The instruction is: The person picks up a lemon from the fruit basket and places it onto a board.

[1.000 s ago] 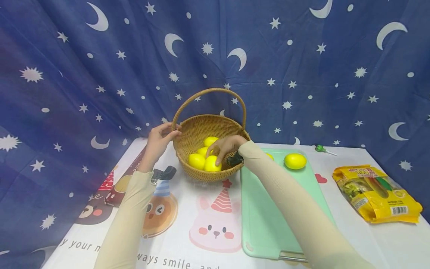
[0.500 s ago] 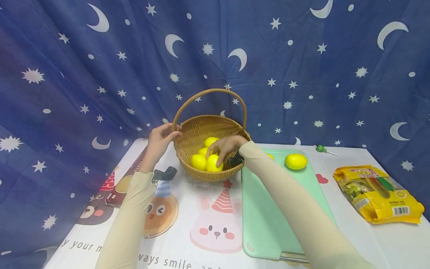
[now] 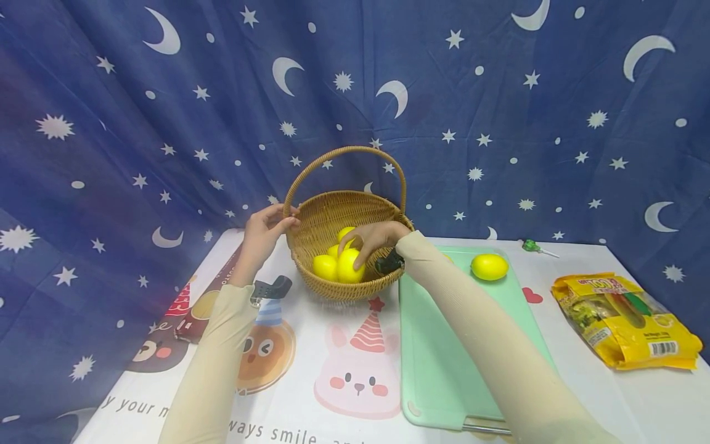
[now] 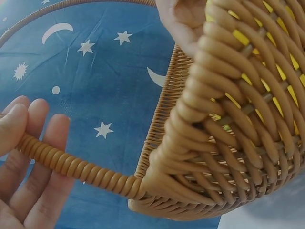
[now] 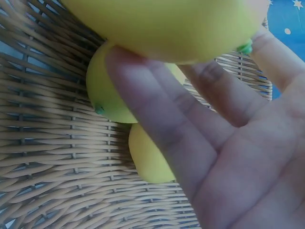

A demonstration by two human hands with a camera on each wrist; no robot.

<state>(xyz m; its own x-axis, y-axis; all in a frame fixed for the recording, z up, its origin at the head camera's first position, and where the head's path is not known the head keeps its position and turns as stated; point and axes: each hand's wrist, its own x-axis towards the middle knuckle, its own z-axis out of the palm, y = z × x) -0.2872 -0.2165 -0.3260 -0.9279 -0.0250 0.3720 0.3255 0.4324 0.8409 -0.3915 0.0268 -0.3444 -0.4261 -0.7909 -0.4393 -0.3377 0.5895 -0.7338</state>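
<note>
My left hand (image 3: pixel 262 237) holds the wicker basket (image 3: pixel 318 225) at the left foot of its arched handle (image 3: pixel 352 149). In the left wrist view, the thumb lies in front of the wrapped handle (image 4: pixel 71 162) and the fingers behind it. Inside the basket, my right hand (image 3: pixel 379 237) grips a yellow lemon (image 3: pixel 349 269) between thumb and fingers. Up close in the right wrist view, that lemon (image 5: pixel 176 28) has a green tip and sits above two others, a lemon (image 5: pixel 107 90) and a lower lemon (image 5: pixel 148 160). More lemons (image 3: pixel 324 267) lie beside and behind it in the basket.
Right of the basket lies a green cutting board (image 3: pixel 444 345) bearing a lemon (image 3: pixel 489 267), with another mostly behind the right sleeve. A yellow snack bag (image 3: pixel 627 320) and green lollipop (image 3: pixel 530 245) are farther right. A brown package (image 3: pixel 196 317) lies by the left forearm.
The gripped lemon has risen slightly with my right hand and tilted more upright. My left hand and the basket stay in place.
</note>
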